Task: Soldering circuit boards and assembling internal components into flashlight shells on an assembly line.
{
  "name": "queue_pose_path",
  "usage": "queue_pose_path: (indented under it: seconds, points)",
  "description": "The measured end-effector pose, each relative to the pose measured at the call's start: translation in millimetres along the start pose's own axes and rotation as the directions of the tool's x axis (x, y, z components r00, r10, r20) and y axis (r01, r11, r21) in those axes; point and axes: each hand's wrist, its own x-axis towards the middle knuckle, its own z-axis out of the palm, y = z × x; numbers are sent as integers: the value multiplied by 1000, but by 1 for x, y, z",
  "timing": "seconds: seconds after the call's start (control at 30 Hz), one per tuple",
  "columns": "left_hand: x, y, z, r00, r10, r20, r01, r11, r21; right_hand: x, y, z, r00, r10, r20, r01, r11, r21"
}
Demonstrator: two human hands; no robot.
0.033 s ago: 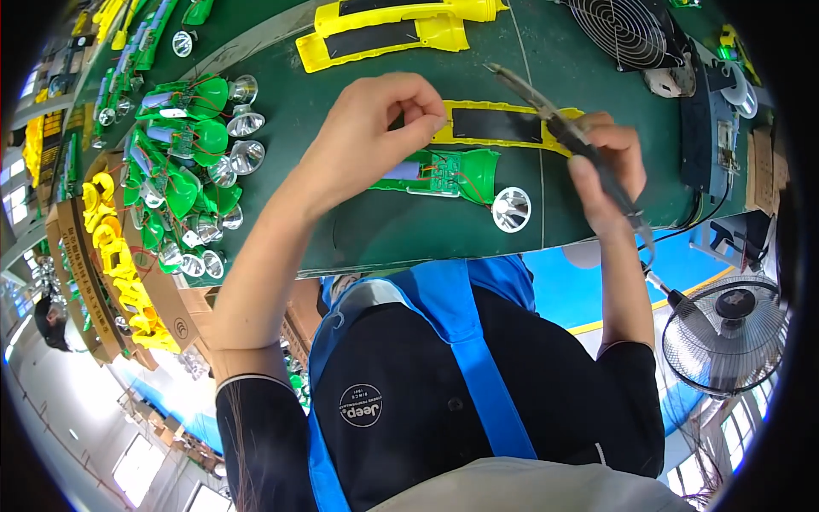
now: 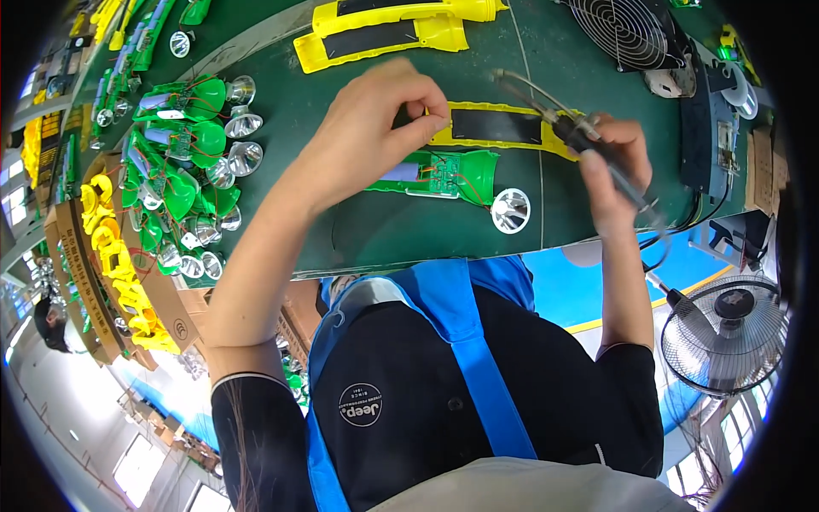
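My left hand (image 2: pixel 371 128) has thumb and forefinger pinched at the left end of a yellow casing half (image 2: pixel 495 126) inlaid with a black panel. Whatever those fingertips grip is too small to make out. In my right hand (image 2: pixel 623 162) is a soldering iron (image 2: pixel 573 134), held like a pen, its tip pointing up-left above the casing's right part. Below my left hand lies a green shell half (image 2: pixel 479 173) with a circuit board and a purple cylindrical cell, partly hidden by the wrist. Red wires join it to a silver reflector cup (image 2: pixel 511 211).
Several green shells (image 2: pixel 181 192) with reflectors crowd the left side. Yellow casings (image 2: pixel 388 38) lie at the far edge. A black fan (image 2: pixel 623 30) and a dark box (image 2: pixel 708 141) stand at the right. Yellow rings (image 2: pixel 119 264) line a cardboard box; a round fan (image 2: pixel 725 337) stands beyond the table.
The soldering iron has shifted slightly right and down with my right hand, blurred by motion. My left hand stays almost where it was, still pinched.
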Motion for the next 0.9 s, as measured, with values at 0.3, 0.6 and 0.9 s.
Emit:
queue_pose_path:
  seconds: [0.3, 0.6, 0.9]
  points:
    - [26, -1, -1, 942, 226, 249, -311, 865, 392, 28, -3, -6, 774, 618, 139, -634, 754, 173]
    - [27, -2, -1, 933, 233, 274, -337, 833, 439, 32, -7, 0, 767, 623, 156, -639, 762, 100]
    - [26, -4, 1, 935, 252, 249, -343, 822, 455, 29, -7, 1, 772, 616, 157, -631, 771, 85]
